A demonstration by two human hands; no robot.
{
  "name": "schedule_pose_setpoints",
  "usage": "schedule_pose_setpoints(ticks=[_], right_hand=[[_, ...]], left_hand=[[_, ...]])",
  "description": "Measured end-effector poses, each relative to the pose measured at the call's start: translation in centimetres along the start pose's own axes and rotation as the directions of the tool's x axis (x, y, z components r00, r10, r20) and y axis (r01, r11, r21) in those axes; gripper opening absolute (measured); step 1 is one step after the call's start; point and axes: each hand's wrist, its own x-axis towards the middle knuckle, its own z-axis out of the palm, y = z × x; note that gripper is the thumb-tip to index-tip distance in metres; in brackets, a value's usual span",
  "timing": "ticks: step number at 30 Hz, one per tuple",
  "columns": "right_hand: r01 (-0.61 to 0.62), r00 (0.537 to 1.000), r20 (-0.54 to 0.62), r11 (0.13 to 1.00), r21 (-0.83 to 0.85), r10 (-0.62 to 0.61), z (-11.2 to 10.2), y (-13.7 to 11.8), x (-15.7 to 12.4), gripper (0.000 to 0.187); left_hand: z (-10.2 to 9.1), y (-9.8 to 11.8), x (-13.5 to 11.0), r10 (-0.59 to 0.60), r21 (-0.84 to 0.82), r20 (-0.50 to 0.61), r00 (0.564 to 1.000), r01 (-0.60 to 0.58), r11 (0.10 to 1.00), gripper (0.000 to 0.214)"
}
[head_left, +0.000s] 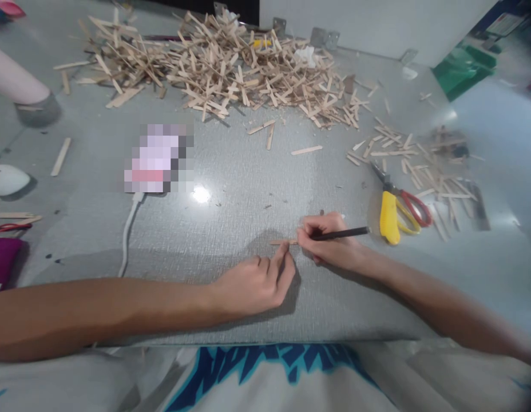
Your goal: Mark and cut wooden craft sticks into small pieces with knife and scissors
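**Stick held down on worktop beside a pen grip**

A thin wooden stick [275, 242] is laid flat on the grey worktop [240, 183], near its front edge, between the two hands. The stick is touched from above by a fingertip of the left hand [259, 280]; the remaining fingers are bent inward, and whether the stick is also pinched by the thumb cannot be told. By the right hand [334, 240], a black pen [349, 233] is gripped in closed fingers, its rear end pointed to the right. The pen's tip is hidden by the fingers, so contact with the stick cannot be confirmed. The stick's right end is met by the right hand's fingertips.

To the right of the right hand, a tool with yellow and red handles [391, 220] is set down, with loose sticks [394, 153] scattered beyond it. Along the back, a large heap of wooden sticks [231, 68] is spread. On the left, a pixelated device [156, 154] is joined to a white cable [126, 234], which is partly covered by the left forearm. At the far left, a purple pouch [6, 260] and a rounded white object [8, 180] are cut off by the picture's edge.
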Motion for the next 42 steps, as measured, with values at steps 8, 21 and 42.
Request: schedule_pose_setpoints(ticks=[8, 21, 42], right_hand=[[-0.003, 1.0, -0.008, 0.998, 0.069, 0.004, 0.1, 0.9, 0.0, 0.041], [-0.002, 0.999, -0.032, 0.993, 0.116, 0.005, 0.3, 1.4, -0.3, 0.043], [-0.013, 1.0, -0.02, 0.996, 0.093, 0.015, 0.1, 1.3, -0.3, 0.044]], left_hand=[[0.0, -0.1, 0.0, 0.006, -0.004, 0.005, 1.0, -0.006, 1.0, 0.027], [-0.5, 0.0, 0.1, -0.01, -0.033, 0.016, 1.0, 0.01, 0.999, 0.029], [-0.5, 0.0, 0.2, -0.017, -0.028, 0.001, 1.0, 0.017, 0.999, 0.028]])
